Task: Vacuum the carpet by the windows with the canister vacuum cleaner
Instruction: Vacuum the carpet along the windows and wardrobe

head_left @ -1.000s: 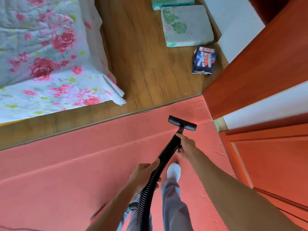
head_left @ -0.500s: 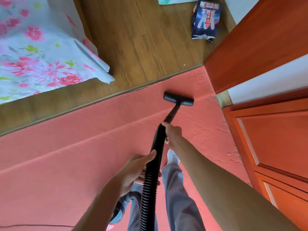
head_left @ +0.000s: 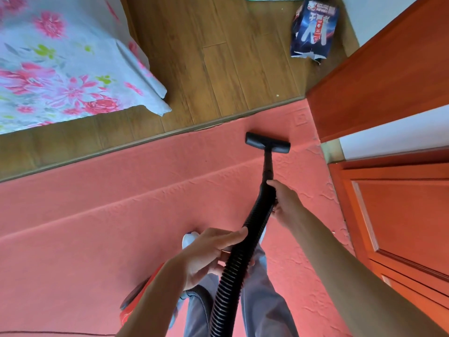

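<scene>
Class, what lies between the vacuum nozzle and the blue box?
In the head view: from the nozzle, bare pink carpet, its edge strip, then wooden floor up to the blue box.

Both forearms (head_left: pixel 352 268) are bare, from the left hand (head_left: pixel 209 254) and the right hand (head_left: pixel 286 205) up to where they leave view. The legs are in loose grey-blue trousers (head_left: pixel 262 300) of plain, soft-looking cloth that falls in long folds. A pale, whitish shoe (head_left: pixel 188 239) with a rounded toe shows on the left foot; the other foot is mostly hidden.
</scene>
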The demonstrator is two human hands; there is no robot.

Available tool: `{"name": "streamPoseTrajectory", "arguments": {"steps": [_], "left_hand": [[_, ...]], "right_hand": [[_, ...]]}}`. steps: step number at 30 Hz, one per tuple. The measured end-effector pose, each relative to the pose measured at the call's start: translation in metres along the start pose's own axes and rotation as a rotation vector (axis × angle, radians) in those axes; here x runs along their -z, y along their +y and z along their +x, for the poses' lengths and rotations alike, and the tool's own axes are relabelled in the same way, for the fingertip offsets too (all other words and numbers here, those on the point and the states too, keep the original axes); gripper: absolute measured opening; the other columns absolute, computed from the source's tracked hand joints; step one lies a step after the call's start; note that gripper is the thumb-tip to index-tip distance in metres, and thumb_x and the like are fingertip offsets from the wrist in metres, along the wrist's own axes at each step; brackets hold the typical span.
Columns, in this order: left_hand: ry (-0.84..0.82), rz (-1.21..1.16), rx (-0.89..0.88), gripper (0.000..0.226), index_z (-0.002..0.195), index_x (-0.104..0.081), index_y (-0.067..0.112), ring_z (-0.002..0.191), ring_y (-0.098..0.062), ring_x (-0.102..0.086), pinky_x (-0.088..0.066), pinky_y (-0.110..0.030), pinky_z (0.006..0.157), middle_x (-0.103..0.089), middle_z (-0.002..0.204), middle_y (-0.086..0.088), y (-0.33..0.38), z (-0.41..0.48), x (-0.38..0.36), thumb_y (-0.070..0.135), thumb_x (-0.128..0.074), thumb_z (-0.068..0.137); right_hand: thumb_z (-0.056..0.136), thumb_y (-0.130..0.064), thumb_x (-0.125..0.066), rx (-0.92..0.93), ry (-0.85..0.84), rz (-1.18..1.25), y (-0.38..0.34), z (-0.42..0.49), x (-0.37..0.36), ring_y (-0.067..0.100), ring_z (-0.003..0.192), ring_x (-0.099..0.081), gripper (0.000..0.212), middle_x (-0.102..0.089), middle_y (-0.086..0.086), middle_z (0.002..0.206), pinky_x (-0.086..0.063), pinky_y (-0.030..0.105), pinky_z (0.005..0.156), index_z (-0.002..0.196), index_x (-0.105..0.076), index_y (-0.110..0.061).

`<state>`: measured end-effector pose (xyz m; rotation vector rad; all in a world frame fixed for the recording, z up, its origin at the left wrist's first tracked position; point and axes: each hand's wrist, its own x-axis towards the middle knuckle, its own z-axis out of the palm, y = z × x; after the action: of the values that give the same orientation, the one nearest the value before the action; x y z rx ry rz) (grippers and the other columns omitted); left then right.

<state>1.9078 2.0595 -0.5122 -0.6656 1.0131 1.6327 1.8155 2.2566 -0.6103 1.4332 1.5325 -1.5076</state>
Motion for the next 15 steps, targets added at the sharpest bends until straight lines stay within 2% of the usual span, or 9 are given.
{"name": "streamPoseTrajectory", "arguments": {"steps": [2,5,9,12,15], "left_hand": [[-0.007,-0.003,-0.012,0.049,0.109,-0.073,0.004,0.08,-0.034,-0.07,-0.06,-0.048,0.076,-0.073,0.099,-0.026,0.003,-0.002,0.009,0.046,-0.068,0.085],[0.039,-0.01,-0.025,0.051,0.109,-0.072,0.003,0.08,-0.035,-0.07,-0.06,-0.046,0.072,-0.073,0.1,-0.027,0.009,0.005,0.014,0.048,-0.067,0.086],[0.173,0.003,-0.069,0.051,0.106,-0.073,0.005,0.082,-0.035,-0.071,-0.057,-0.057,0.086,-0.075,0.097,-0.021,0.016,0.027,0.013,0.052,-0.064,0.089],[0.196,-0.042,-0.132,0.051,0.103,-0.075,0.006,0.081,-0.033,-0.071,-0.057,-0.054,0.088,-0.074,0.1,-0.022,0.022,0.042,0.01,0.053,-0.066,0.086],[0.138,-0.103,-0.162,0.052,0.106,-0.073,0.003,0.08,-0.029,-0.071,-0.059,-0.038,0.072,-0.074,0.104,-0.023,0.025,0.049,0.008,0.049,-0.065,0.085]], "right_hand": [[0.084,-0.022,-0.067,-0.008,-0.014,-0.001,0.002,0.002,0.002,0.026,0.078,-0.061,0.035,-0.065,0.014,0.088,-0.049,0.038,0.076,0.111,-0.064,0.0],[0.088,-0.021,-0.066,-0.02,-0.042,0.005,-0.003,0.008,-0.008,0.022,0.073,-0.059,0.034,-0.062,0.011,0.083,-0.05,0.034,0.073,0.114,-0.063,0.0],[0.087,-0.023,-0.068,-0.009,-0.054,0.001,-0.024,0.026,-0.028,0.021,0.079,-0.061,0.038,-0.063,0.009,0.089,-0.052,0.037,0.082,0.118,-0.062,-0.003],[0.086,-0.024,-0.069,0.032,-0.061,-0.012,-0.042,0.037,-0.041,0.021,0.079,-0.063,0.033,-0.065,0.012,0.097,-0.052,0.032,0.067,0.112,-0.062,-0.005],[0.087,-0.026,-0.069,0.071,-0.04,-0.015,-0.048,0.039,-0.048,0.021,0.076,-0.063,0.034,-0.067,0.011,0.093,-0.047,0.03,0.058,0.112,-0.062,-0.004]]}}
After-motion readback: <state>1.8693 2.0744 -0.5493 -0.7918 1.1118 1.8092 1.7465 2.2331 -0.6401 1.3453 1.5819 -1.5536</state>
